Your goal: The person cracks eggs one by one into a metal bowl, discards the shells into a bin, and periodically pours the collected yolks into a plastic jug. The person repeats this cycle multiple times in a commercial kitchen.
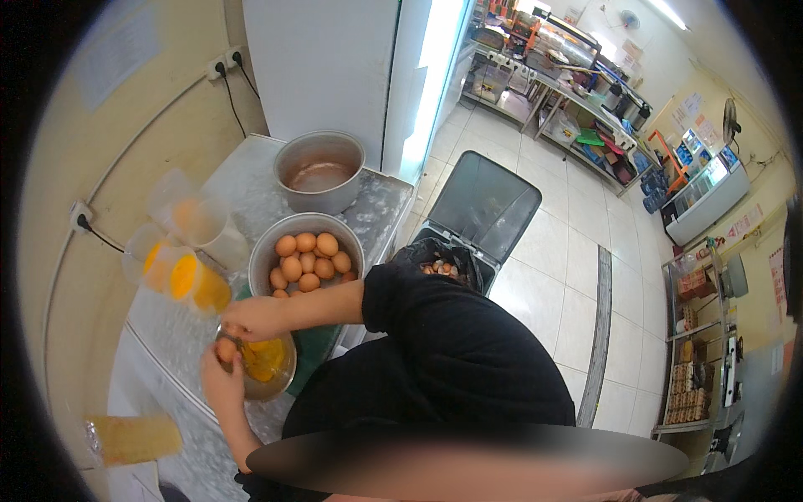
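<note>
My left hand (223, 383) holds a brown egg (226, 350) over the left edge of a round metal bowl (290, 376). Bright yellow egg yolks (263, 359) lie in this bowl. Just above the egg, my right hand (257, 318) has its fingers curled close to it; whether they grip something small is hidden. Behind my right forearm stands a deep metal pot (256, 251) with several whole brown eggs (292, 268). An empty-looking metal pot (320, 199) is farther back. Translucent plastic jugs (210, 290) stand at the left, some with yellow contents.
An open-lidded trash bin (486, 207) with eggshells (442, 270) in its black bag stands beside the table (382, 216). A green cloth or mat (313, 351) lies by the bowl. Corded plugs (83, 219) run along the wall. A shelf at right holds stacked egg trays (687, 401).
</note>
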The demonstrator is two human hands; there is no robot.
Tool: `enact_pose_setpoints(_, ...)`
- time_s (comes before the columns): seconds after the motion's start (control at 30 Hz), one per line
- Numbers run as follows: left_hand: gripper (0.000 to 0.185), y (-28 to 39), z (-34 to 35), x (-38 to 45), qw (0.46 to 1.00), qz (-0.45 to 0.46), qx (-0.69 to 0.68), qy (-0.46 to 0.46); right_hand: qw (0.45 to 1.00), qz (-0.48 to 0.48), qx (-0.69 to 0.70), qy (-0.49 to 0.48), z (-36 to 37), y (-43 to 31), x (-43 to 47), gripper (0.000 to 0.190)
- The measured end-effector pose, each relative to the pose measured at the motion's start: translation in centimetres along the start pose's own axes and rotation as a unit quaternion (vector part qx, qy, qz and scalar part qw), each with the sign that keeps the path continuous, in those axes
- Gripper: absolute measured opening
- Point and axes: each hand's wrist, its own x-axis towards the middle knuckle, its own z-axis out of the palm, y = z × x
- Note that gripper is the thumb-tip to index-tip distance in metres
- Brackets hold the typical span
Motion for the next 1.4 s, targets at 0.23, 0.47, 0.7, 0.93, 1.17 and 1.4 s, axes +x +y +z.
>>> enact_pose_setpoints(0.23, 0.062, 7.2, 0.7, 2.4, 0.973, 0.184, -0.048, 0.128, 0.746, 0.201, 0.632, 0.059, -9.1, -5.8, -5.3, 0.028)
enact_pose_setpoints(0.47, 0.044, -0.1, -0.9, -0.6, 0.974, -0.020, -0.193, 0.116, 0.911, 0.394, -0.062, 0.108, -19.3, -4.8, -23.0, 0.051)
enact_pose_setpoints(0.7, 0.039, -1.5, 0.7, -2.6, 0.957, -0.099, -0.258, 0.091, 0.952, 0.227, -0.187, 0.090, -15.8, 0.2, -15.5, 0.036)
enact_pose_setpoints(0.93, 0.038, -2.1, -2.1, -5.0, 0.962, -0.069, -0.218, 0.149, 0.878, 0.048, -0.436, -0.193, -11.3, 8.7, -4.5, 0.024)
enact_pose_setpoints(1.17, 0.035, -4.9, -1.4, -8.3, 0.932, -0.165, -0.270, 0.177, 0.736, 0.369, 0.515, 0.240, -9.3, 4.4, -4.1, 0.020)
enact_pose_setpoints(1.4, 0.032, -1.6, -0.4, -5.5, 0.957, -0.065, -0.257, 0.116, 0.994, -0.080, -0.067, 0.031, -5.9, -0.7, -3.2, 0.025)
